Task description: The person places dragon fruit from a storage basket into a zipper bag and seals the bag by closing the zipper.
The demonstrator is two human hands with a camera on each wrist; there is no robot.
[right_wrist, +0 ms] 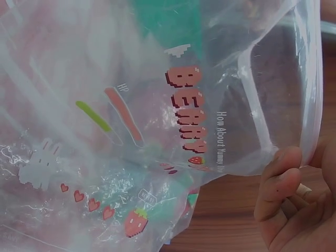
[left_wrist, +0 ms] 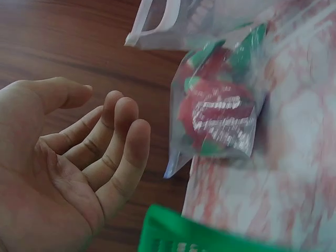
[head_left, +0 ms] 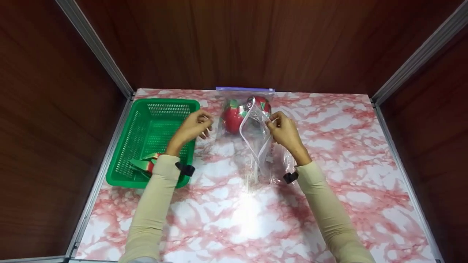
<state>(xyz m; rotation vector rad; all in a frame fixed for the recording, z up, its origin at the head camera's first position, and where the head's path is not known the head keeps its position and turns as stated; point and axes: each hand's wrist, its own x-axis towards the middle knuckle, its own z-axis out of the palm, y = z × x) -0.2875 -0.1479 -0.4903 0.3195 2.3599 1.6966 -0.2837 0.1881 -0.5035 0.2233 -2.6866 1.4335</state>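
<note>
A clear zip bag (head_left: 262, 146) printed with strawberries and the word BERRY hangs with its white-edged mouth gaping. My right hand (head_left: 285, 132) pinches one side of that mouth between thumb and fingers. To the left, my left hand (head_left: 195, 126) hovers near the basket's right rim, fingers loosely bent and holding nothing, as the left wrist view confirms. Behind the held bag lies another clear bag with a purple zip strip (head_left: 244, 88), containing red and green objects (head_left: 233, 118) whose kind is unclear.
A green plastic basket (head_left: 120, 155) stands at the left, with a few red and green wedge-shaped pieces (head_left: 142, 165) inside, partly hidden by my left arm. The table (head_left: 351, 157) has a red-and-white marbled top. Dark wooden panels (head_left: 256, 44) enclose the back and sides.
</note>
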